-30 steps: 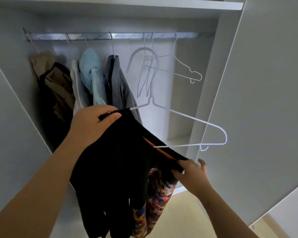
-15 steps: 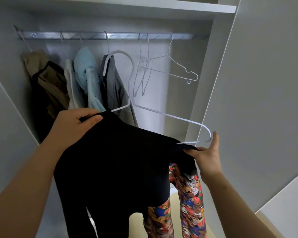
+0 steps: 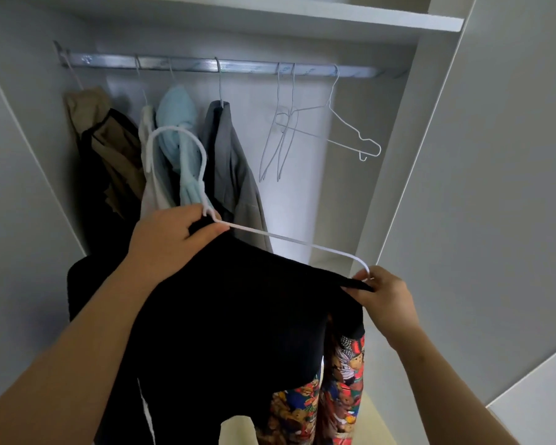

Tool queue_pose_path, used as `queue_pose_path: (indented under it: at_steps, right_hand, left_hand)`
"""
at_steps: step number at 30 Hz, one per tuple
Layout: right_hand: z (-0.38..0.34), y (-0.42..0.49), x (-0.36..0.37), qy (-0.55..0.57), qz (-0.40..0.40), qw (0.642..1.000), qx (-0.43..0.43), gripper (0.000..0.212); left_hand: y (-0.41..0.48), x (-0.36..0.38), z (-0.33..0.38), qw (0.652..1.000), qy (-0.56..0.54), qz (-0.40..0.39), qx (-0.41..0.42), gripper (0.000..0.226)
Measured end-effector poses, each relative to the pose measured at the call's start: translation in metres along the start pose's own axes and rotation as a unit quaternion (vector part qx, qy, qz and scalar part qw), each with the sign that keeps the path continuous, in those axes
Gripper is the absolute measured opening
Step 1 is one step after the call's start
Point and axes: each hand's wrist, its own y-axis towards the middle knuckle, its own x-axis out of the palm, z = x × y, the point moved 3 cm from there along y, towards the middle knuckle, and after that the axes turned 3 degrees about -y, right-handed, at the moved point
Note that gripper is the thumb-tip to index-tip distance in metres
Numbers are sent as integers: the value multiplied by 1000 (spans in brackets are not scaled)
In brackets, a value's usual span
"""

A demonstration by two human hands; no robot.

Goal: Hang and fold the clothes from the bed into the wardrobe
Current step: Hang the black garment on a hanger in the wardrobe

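Observation:
A black garment (image 3: 238, 316) with colourful printed sleeves (image 3: 344, 380) hangs over a white wire hanger (image 3: 286, 239) in front of the open wardrobe. My left hand (image 3: 170, 239) grips the hanger's neck together with the garment's collar. My right hand (image 3: 382, 297) pinches the black shoulder edge at the hanger's right end. The hanger's hook (image 3: 177, 155) points up, below the metal rail (image 3: 206, 64) and not on it.
On the rail hang a tan and black coat (image 3: 109, 146), a white top (image 3: 148, 155), a light blue garment (image 3: 177, 123) and a grey jacket (image 3: 228, 162). Three empty wire hangers (image 3: 302, 123) hang to the right. A shelf (image 3: 270, 11) runs above; the wardrobe door (image 3: 495, 155) stands open at right.
The hanger with the garment has shifted left, its hook now in front of the blue garment. My right hand has drawn the black shoulder out to the hanger's right end.

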Motion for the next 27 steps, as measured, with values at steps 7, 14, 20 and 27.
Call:
queue_pose_path:
  at_steps: [7,14,20,27]
  right_hand:
    - [1,-7,1,-243,25,959,-141,36]
    - [-2,-4,2,-294,-15,940,-170,35]
    - [-19,1,1,-196,-20,968,-155,27]
    - [-62,-18,37,-146,-55,927,-340,13]
  left_hand:
    - [-2,-9,-23,996,-82,-6,-24,22]
    - [5,-8,-28,1000,6,-9,-25,41]
    - [0,9,-24,996,36,-84,-23,51]
    - [-9,38,9,997,60,-44,25,42]
